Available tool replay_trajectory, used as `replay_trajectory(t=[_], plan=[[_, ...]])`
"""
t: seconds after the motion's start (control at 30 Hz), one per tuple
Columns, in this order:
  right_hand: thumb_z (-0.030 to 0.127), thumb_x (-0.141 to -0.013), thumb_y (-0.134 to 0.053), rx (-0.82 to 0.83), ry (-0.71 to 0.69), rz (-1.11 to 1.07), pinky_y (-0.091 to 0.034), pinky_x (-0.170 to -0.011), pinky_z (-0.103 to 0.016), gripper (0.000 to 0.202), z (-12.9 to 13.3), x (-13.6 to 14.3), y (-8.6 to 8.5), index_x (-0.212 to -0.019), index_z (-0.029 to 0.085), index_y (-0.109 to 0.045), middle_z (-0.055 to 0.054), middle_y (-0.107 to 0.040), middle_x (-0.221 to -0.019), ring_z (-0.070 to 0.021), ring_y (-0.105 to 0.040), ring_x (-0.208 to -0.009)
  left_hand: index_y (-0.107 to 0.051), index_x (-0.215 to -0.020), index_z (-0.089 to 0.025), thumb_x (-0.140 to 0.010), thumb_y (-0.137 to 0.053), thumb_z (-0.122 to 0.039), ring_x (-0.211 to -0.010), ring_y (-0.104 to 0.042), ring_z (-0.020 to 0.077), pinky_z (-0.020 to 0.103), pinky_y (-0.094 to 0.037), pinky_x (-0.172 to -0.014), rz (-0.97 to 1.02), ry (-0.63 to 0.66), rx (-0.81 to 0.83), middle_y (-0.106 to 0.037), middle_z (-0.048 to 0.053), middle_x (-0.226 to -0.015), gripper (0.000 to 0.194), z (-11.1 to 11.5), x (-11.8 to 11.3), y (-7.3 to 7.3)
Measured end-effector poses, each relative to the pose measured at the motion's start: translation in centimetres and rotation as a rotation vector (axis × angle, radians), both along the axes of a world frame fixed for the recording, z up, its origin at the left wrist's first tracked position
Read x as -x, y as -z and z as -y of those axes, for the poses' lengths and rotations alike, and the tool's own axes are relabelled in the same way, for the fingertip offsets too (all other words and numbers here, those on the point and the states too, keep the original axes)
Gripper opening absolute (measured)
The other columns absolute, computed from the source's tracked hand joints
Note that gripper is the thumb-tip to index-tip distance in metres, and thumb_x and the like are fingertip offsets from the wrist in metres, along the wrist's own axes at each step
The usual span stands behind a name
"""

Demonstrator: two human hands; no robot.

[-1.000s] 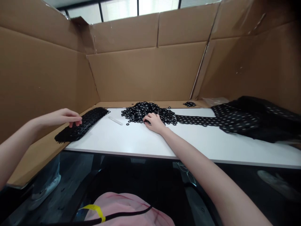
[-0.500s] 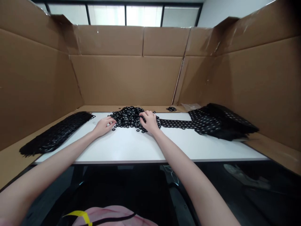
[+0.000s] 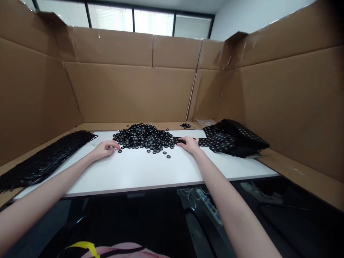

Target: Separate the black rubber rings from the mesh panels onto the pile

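A heap of small black rings (image 3: 143, 136) lies on the white board (image 3: 129, 172). At the heap's left edge is my left hand (image 3: 106, 148), its fingers curled with thumb and forefinger close together; whether a ring is between them is too small to tell. My right hand (image 3: 189, 144) rests on the narrow black perforated strip (image 3: 204, 142) right of the heap, fingers bent over it. That strip runs to a bunched black perforated sheet (image 3: 233, 138) on the right. A few loose rings lie in front of the heap.
A long bundle of black strips (image 3: 48, 156) lies on the left. Cardboard walls (image 3: 115, 93) surround the board at the back and sides. A small cluster of rings (image 3: 185, 125) sits behind the strip. A power strip (image 3: 209, 206) is below the front edge.
My right hand has left the heap and moved right onto the perforated strip. More loose rings lie before the heap's right part. The whole view has shifted and tilted slightly.
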State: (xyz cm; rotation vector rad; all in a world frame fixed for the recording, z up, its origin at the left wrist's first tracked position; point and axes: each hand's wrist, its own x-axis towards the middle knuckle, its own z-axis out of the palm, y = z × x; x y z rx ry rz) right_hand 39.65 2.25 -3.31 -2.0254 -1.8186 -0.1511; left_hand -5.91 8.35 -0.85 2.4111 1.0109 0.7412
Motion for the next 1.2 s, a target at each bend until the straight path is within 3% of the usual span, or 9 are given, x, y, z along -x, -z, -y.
replay_trajectory(t=[0.17, 0.27, 0.4, 0.53, 0.8, 0.93, 1.03, 1.13, 1.2], plan=[[0.033, -0.096, -0.03, -0.068, 0.146, 0.107, -0.029, -0.086, -0.041, 0.043, -1.0, 1.0, -0.5, -0.085, 0.019, -0.069, -0.011, -0.072, -0.084, -0.0218, -0.061, -0.08, -0.072, -0.08, -0.02, -0.071, -0.059, -0.049, -0.082, -0.061, 0.0203, 0.03, -0.047, -0.072, 0.012, -0.113, -0.051, -0.07, 0.008, -0.093, 0.033, -0.2, 0.1, 0.5], [0.033, -0.095, -0.031, -0.168, 0.283, -0.068, -0.033, -0.078, -0.036, 0.041, -1.9, 0.5, -1.9, -0.089, 0.019, -0.068, -0.013, -0.071, -0.09, -0.0232, -0.061, -0.082, -0.069, -0.073, -0.02, -0.07, -0.06, -0.052, -0.081, -0.061, 0.021, 0.031, -0.047, -0.075, 0.007, -0.179, -0.096, -0.069, 0.007, -0.088, 0.034, -1.0, 0.3, 1.0], [0.037, -0.093, -0.034, -0.359, 0.468, -0.29, -0.034, -0.073, -0.035, 0.04, -2.8, -1.3, -5.5, -0.085, 0.019, -0.069, -0.013, -0.07, -0.092, -0.0254, -0.059, -0.083, -0.064, -0.069, -0.021, -0.07, -0.058, -0.049, -0.073, -0.059, 0.0201, 0.03, -0.045, -0.069, -0.029, -0.203, -0.142, -0.069, 0.004, -0.08, 0.029, -1.5, 0.4, 1.3], [0.037, -0.09, -0.039, -0.564, 0.5, -0.401, -0.034, -0.072, -0.033, 0.034, -3.3, -4.2, -9.6, -0.078, 0.02, -0.066, -0.008, -0.066, -0.081, -0.0212, -0.053, -0.076, -0.059, -0.077, -0.021, -0.077, -0.049, -0.042, -0.07, -0.057, 0.0187, 0.028, -0.041, -0.067, -0.035, -0.241, -0.183, -0.067, 0.001, -0.076, 0.023, -1.1, 0.2, 1.1], [0.048, -0.092, -0.037, -0.912, 0.389, -0.526, -0.03, -0.061, -0.028, 0.044, -3.3, -7.8, -17.3, -0.059, 0.019, -0.041, 0.004, -0.033, -0.058, -0.0099, -0.028, -0.056, -0.051, -0.084, -0.022, -0.085, -0.04, -0.039, -0.064, -0.052, 0.0174, 0.027, -0.037, -0.066, 0.012, -0.38, -0.338, -0.061, 0.0, -0.069, 0.02, -0.7, -0.2, 0.5], [0.046, -0.095, -0.03, -1.045, 0.27, -0.405, -0.025, -0.058, -0.03, 0.045, -0.6, -5.3, -21.9, -0.058, 0.022, -0.029, 0.004, -0.026, -0.059, -0.0078, -0.021, -0.058, -0.051, -0.088, -0.022, -0.089, -0.037, -0.039, -0.062, -0.049, 0.0175, 0.027, -0.034, -0.063, 0.016, -0.477, -0.406, -0.057, 0.0, -0.068, 0.022, -0.2, -0.4, 0.1], [0.059, -0.089, -0.016, -1.114, 0.182, -0.29, -0.023, -0.058, -0.032, 0.048, 2.9, -2.5, -25.2, -0.059, 0.023, -0.024, 0.003, -0.03, -0.062, -0.0063, -0.021, -0.06, -0.052, -0.092, -0.022, -0.091, -0.036, -0.04, -0.06, -0.047, 0.0167, 0.026, -0.033, -0.063, 0.029, -0.473, -0.414, -0.055, 0.0, -0.068, 0.024, 0.2, -0.5, -0.2], [0.069, -0.076, -0.003, -1.078, 0.053, -0.252, -0.018, -0.059, -0.036, 0.05, 6.5, 0.0, -27.7, -0.057, 0.024, -0.018, 0.002, -0.03, -0.065, -0.004, -0.023, -0.06, -0.053, -0.096, -0.021, -0.092, -0.036, -0.041, -0.059, -0.045, 0.015, 0.025, -0.033, -0.062, 0.061, -0.448, -0.393, -0.053, -0.001, -0.067, 0.027, 0.7, -0.6, -0.4], [0.072, -0.072, -0.009, -0.965, -0.032, -0.236, -0.017, -0.061, -0.037, 0.053, 8.0, 1.6, -28.4, -0.053, 0.023, -0.018, 0.002, -0.03, -0.066, -0.0038, -0.027, -0.062, -0.055, -0.097, -0.02, -0.092, -0.036, -0.042, -0.058, -0.045, 0.0138, 0.025, -0.033, -0.062, 0.095, -0.422, -0.361, -0.053, -0.001, -0.066, 0.029, 1.1, -0.8, -0.7]])
